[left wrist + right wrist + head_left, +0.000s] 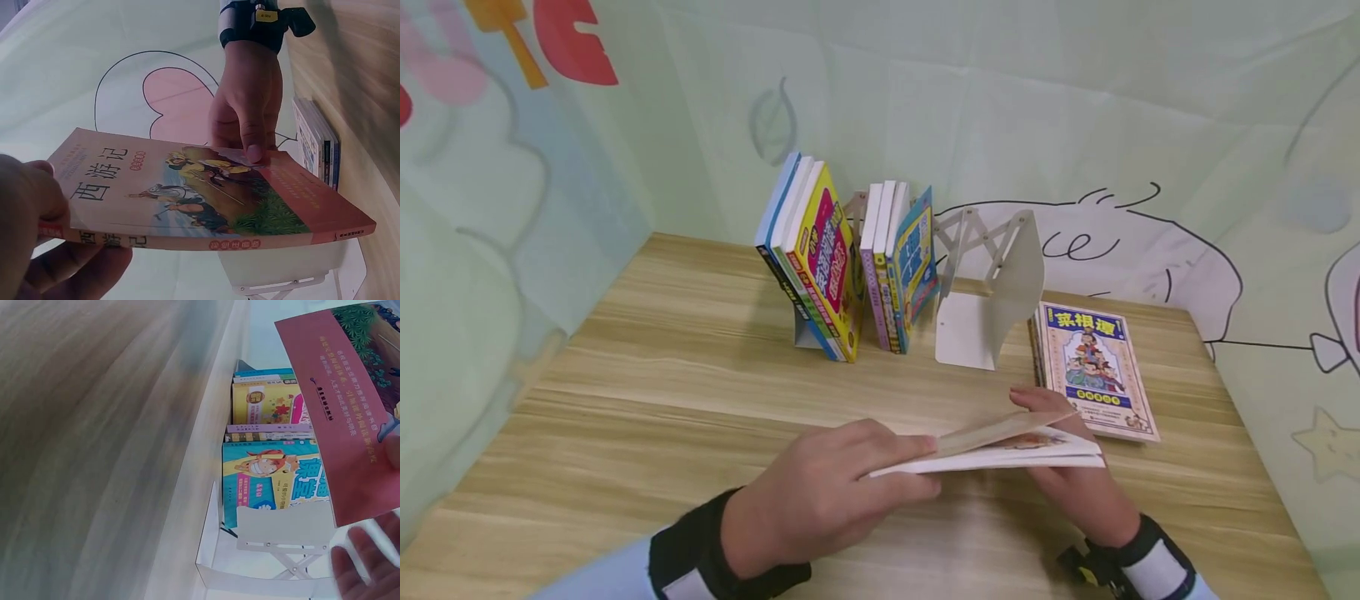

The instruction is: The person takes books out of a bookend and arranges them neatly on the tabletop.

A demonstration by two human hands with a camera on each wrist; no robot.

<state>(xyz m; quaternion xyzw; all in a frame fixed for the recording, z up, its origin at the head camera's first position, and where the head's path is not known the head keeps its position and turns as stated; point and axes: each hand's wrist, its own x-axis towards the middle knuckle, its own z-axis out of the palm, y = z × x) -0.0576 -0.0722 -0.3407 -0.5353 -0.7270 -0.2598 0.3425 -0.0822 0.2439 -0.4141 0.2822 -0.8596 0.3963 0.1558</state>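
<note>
A thin paperback book (1000, 458) is held above the table in front of me. My left hand (823, 492) grips one end of it at the spine, thumb on one cover and fingers on the other. At the other end, my right hand (1086, 487) holds the book, its thumb on the illustrated cover in the left wrist view. The book (206, 187) shows riders, a white horse and a red band there. The red part of the cover (350, 425) faces the right wrist camera. Some pages stand slightly apart in the head view.
A whitish metal expanding book rack (966, 329) stands at the back, with upright books in two sections, including a yellow book (827, 258) and a blue book (916, 258). A small stack of books (1097, 371) lies flat to its right. A printed cloth hangs behind the wooden table (625, 375).
</note>
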